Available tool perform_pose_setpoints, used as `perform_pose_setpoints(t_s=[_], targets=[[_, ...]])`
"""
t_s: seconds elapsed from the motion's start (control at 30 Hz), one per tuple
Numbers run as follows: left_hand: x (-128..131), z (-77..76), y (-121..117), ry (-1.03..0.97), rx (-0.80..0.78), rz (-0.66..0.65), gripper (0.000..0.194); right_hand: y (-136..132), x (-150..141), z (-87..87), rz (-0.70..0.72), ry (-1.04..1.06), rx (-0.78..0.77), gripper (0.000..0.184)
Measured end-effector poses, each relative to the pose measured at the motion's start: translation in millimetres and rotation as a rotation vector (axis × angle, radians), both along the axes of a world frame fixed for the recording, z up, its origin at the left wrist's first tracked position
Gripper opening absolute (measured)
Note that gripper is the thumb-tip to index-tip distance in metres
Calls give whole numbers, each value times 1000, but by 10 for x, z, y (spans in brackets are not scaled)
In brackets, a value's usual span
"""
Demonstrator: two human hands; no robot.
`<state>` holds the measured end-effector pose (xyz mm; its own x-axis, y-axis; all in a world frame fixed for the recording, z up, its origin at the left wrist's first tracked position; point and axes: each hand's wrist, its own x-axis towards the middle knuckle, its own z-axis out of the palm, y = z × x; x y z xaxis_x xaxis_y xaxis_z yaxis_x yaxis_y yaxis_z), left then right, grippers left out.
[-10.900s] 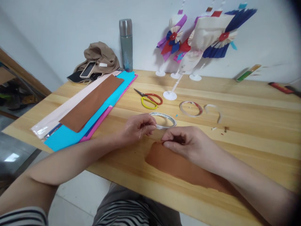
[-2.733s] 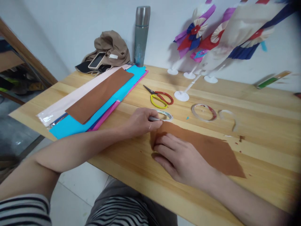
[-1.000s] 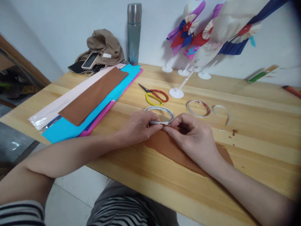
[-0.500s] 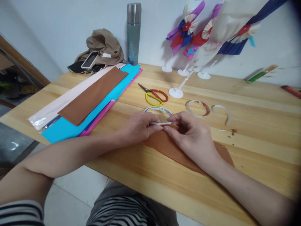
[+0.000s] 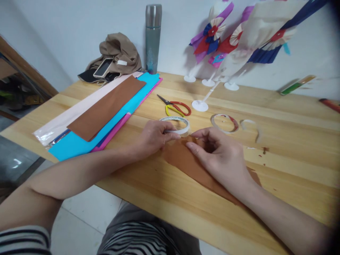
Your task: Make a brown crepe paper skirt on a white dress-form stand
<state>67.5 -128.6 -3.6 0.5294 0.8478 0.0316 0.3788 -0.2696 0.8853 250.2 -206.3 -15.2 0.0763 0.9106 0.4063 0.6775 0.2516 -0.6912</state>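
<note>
My left hand (image 5: 156, 136) is closed on the near side of a roll of tape (image 5: 183, 131), tilted up above the table. Under and beside my hands lies a sheet of brown crepe paper (image 5: 186, 161). My right hand (image 5: 220, 152) pinches the paper's far edge between thumb and fingers, with the edge bunched up there. The fingertips of this hand are partly hidden by the paper. Just beyond the tape roll rest scissors (image 5: 177, 108) with one red and one yellow handle.
Stacked coloured paper (image 5: 106, 109) fills the left side. Behind it are a brown cloth cap (image 5: 120, 49), a phone (image 5: 103, 68) and a flask (image 5: 153, 46). White stands (image 5: 200, 105) with paper-flower decorations are at the wall. Another tape ring (image 5: 224, 123) and a curled strip (image 5: 251, 124) lie right.
My left hand has drawn the tape roll a little to the left, away from my right fingers. The right hand stays at the brown paper's edge.
</note>
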Motion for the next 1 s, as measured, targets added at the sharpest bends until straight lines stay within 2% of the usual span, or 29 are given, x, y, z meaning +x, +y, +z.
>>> perform_pose_setpoints(t_s=[0.17, 0.27, 0.47, 0.63, 0.8, 0.87, 1.0], targets=[[8, 41, 17, -8, -110, 49, 12, 45, 47, -38, -42, 40, -74, 17], [20, 37, 26, 7, -133, 67, 13, 25, 59, -29, -38, 22, -62, 15], [33, -15, 34, -2, -135, 13, 15, -87, -18, 47, 133, -51, 1, 10], [26, -52, 26, 21, 14, -10, 14, -131, -72, 74, 154, -113, 53, 11], [10, -46, 43, 27, 123, 42, 13, -181, -122, 107, 199, -104, 78, 10], [8, -45, 51, 7, 105, 62, 10, -206, -147, 129, 250, -91, 65, 11], [16, -52, 72, -76, -25, 83, 11, -249, -181, 166, 372, -77, 32, 18]])
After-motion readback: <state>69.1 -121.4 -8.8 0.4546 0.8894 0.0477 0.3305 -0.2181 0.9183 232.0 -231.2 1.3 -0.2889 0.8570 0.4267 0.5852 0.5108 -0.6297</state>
